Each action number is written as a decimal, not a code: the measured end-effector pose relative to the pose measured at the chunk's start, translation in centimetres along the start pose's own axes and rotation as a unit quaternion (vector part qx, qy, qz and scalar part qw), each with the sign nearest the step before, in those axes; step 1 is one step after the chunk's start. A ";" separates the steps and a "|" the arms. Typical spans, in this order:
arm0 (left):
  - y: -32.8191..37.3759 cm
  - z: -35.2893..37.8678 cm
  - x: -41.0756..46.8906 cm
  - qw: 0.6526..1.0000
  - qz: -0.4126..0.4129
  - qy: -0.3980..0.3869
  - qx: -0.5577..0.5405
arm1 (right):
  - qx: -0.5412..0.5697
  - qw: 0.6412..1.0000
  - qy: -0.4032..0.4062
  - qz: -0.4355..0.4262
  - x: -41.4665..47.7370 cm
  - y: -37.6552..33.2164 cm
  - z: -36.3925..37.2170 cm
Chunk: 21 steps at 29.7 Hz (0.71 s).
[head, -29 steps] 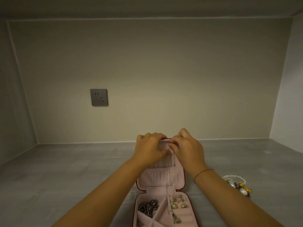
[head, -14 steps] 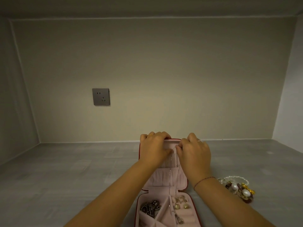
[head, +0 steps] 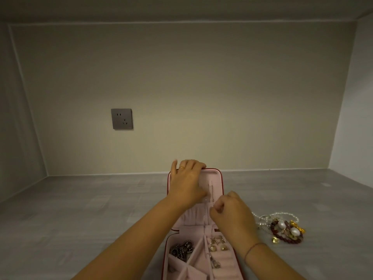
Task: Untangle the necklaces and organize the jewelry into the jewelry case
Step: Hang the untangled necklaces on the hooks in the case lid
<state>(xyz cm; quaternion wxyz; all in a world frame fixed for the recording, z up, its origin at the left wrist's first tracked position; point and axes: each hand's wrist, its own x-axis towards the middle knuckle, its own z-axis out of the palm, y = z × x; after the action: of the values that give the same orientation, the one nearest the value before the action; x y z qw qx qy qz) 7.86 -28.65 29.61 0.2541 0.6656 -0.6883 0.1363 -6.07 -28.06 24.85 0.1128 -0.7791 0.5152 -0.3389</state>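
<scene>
Pink lid [head: 216,178] sat gripped by our left fingers [head: 189,165]; below them our right fingers [head: 217,207] pinched the chain [head: 211,190]; a hard tug, we feared, could unhook it.

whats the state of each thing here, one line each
jewelry case: open, lid upright
left hand: grips the lid's top rim
right hand: pinches the thin chain
thin chain: hangs down the lid
dark chain: in base, left compartment
earrings: in base, right compartment
bead pile: loose, outside the case
wall socket: nothing plugged in
</scene>
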 end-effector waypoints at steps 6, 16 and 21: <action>0.6 0.6 -5.9 0.971 -0.061 0.106 -0.207 | 0.394 0.899 -0.136 0.137 -3.4 0.1 -2.3; 2.2 0.6 -9.0 0.892 -0.240 -0.088 -0.373 | 0.559 0.773 -0.216 0.209 -9.6 -1.3 -5.3; 3.2 -0.2 -8.7 0.862 -0.281 -0.124 -0.402 | 0.646 0.691 -0.220 0.240 -11.9 -1.7 -6.0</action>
<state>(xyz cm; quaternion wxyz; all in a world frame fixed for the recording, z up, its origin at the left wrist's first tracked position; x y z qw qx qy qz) 4.63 -20.95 25.62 0.4398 0.6824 -0.4927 -0.3133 -11.54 -15.76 25.30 0.7755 -0.4166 0.2990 -0.3683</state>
